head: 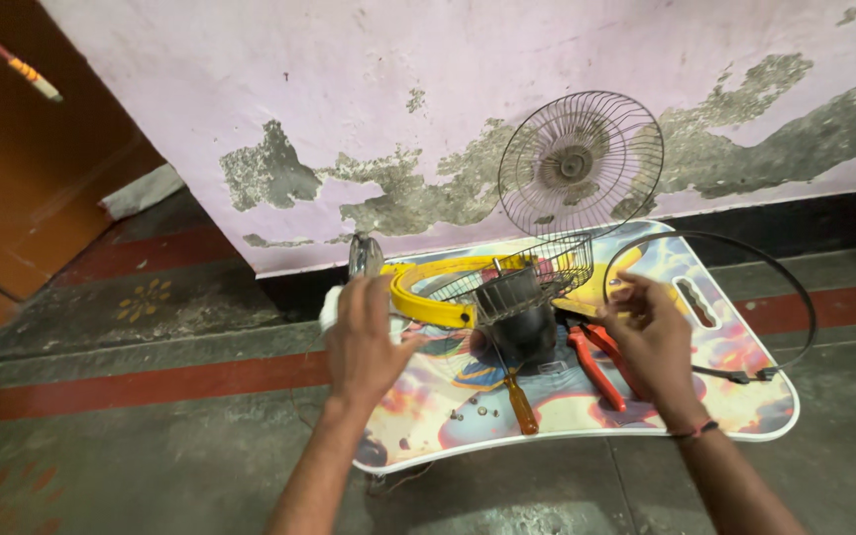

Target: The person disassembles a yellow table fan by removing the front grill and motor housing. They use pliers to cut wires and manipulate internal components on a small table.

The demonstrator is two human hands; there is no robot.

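Reaching forward, the left hand (pixel 367 337) grips a white cloth (pixel 331 308); the right hand (pixel 649 337) (fingers curled) pinches the black ring (pixel 745 258) near the board's (pixel 765 421) far edge.

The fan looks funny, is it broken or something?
It is in pieces. One wire grille leans against the peeling wall, while the motor and other grille sit on the colourful board with loose screws, a screwdriver and red pliers. A black ring lies loose.
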